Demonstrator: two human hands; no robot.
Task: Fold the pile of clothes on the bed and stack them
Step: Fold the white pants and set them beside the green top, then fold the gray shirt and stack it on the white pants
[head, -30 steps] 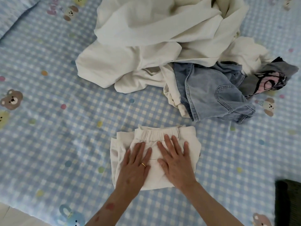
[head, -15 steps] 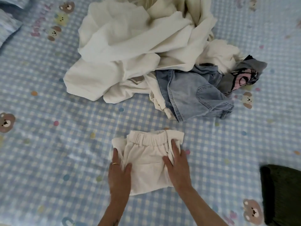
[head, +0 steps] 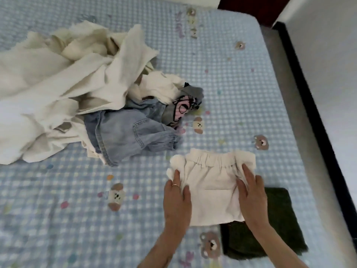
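A folded cream pair of shorts (head: 210,182) with an elastic waistband sits low on the bed, its near right corner overlapping a folded dark green garment (head: 274,233). My left hand (head: 176,194) grips its left edge and my right hand (head: 251,192) grips its right edge; the fabric bunches under both. The unfolded pile lies to the upper left: large cream clothes (head: 63,84), a light blue denim piece (head: 125,130) and a grey garment with a pink print (head: 183,107).
The blue checked bedsheet (head: 231,74) with bear prints covers the bed. The bed's right edge (head: 286,93) runs diagonally, with a dark strip and a pale floor beyond it. A dark headboard corner (head: 251,8) shows at the top.
Both hands went from pressing flat on the folded shorts to gripping its sides, and carried it right, onto the edge of the dark green garment. The view swung right.
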